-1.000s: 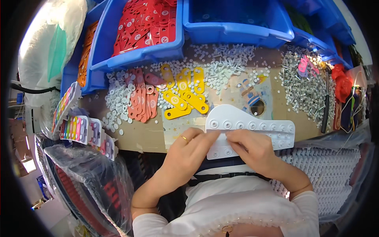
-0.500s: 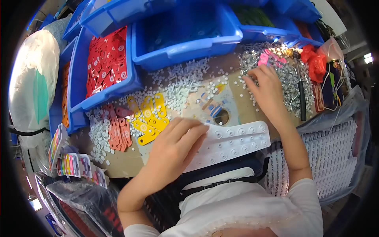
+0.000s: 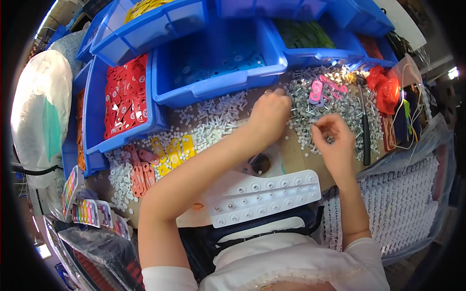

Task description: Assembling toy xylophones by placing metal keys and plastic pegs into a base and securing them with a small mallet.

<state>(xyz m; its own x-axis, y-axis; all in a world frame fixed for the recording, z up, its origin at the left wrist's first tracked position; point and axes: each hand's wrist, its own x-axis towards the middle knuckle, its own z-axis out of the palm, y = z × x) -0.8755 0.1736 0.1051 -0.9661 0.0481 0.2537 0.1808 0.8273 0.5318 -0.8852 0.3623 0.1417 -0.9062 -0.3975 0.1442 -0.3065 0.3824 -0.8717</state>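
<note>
My left hand (image 3: pixel 270 115) reaches forward over the bench to the edge of a heap of small silver screws (image 3: pixel 310 112), fingers curled down into it. My right hand (image 3: pixel 332 137) hovers over the same heap, fingertips pinched together, apparently on a small screw. A white plastic strip with rows of round holes (image 3: pixel 264 196) lies unheld at the near bench edge, below both arms. A few pink tags (image 3: pixel 320 88) rest on the screws.
Blue bins line the back: one with red tags (image 3: pixel 125 99), one with blue pieces (image 3: pixel 218 68). White washers (image 3: pixel 213 121), yellow tags (image 3: pixel 172 151) and salmon tags (image 3: pixel 138 167) are spread on the bench. A black-handled tool (image 3: pixel 365 131) lies at right, near a red bag (image 3: pixel 386 89).
Both hands left the white strip. The right hand went to the screw heap first, then the left hand followed. My head turned, shifting the view to the right and forward.
</note>
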